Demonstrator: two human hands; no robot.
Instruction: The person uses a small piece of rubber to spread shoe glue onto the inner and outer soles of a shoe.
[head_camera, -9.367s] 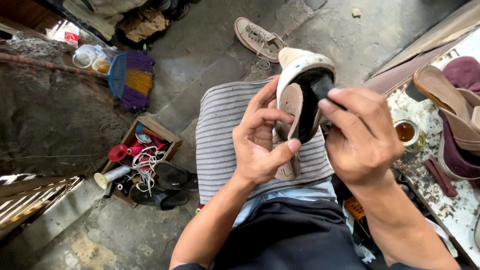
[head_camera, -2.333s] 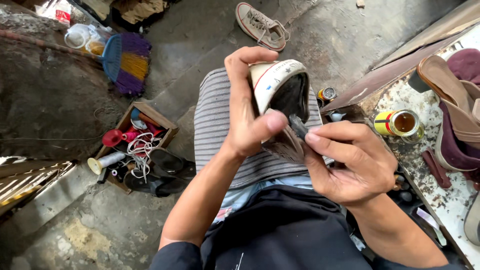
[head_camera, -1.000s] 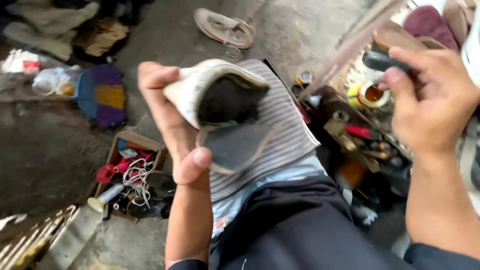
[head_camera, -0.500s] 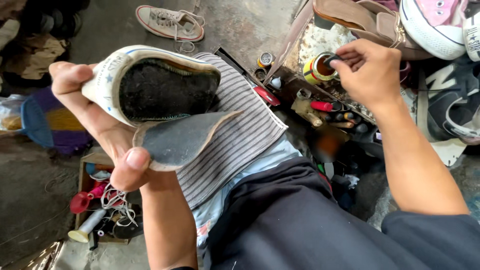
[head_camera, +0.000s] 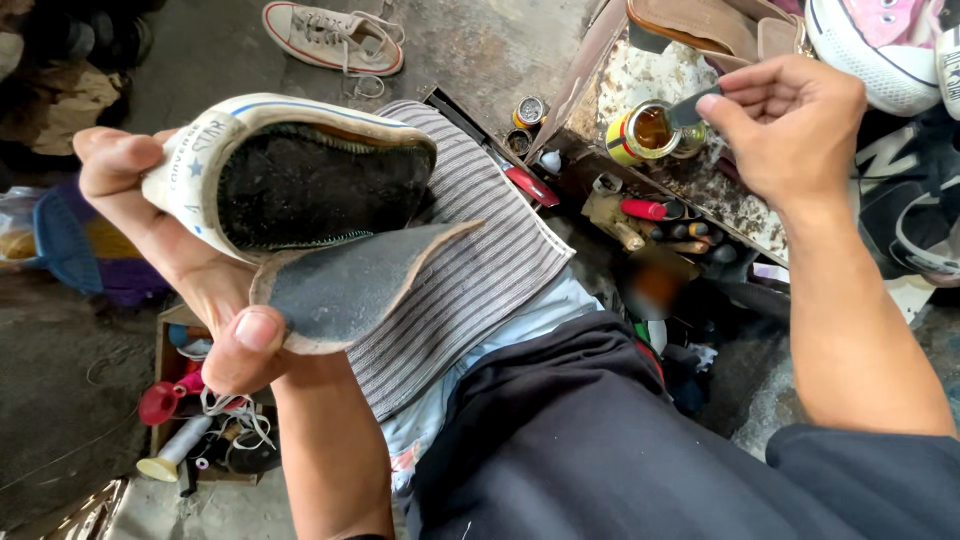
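My left hand (head_camera: 190, 270) grips a white sneaker (head_camera: 290, 160) turned sole-up, its dark underside bared. The thumb pins back the peeled outsole flap (head_camera: 350, 285), which hangs over a striped cloth (head_camera: 470, 260) on my lap. My right hand (head_camera: 790, 125) reaches to the upper right and pinches a dark applicator (head_camera: 690, 108), its tip dipped in an open yellow tin of amber glue (head_camera: 650, 132) on a stained bench (head_camera: 700, 180).
Shoes and sandals crowd the bench top, a pink-and-white sneaker (head_camera: 880, 50) among them. Small tools and bottles (head_camera: 650, 215) lie beside my knee. A wooden box of thread spools (head_camera: 190, 430) sits on the floor at left. Another white sneaker (head_camera: 335, 35) lies beyond.
My right hand left the sneaker and reached right to the glue tin, dipping the applicator. The left hand tilted the shoe sole-up with the flap held back. My view swung right.
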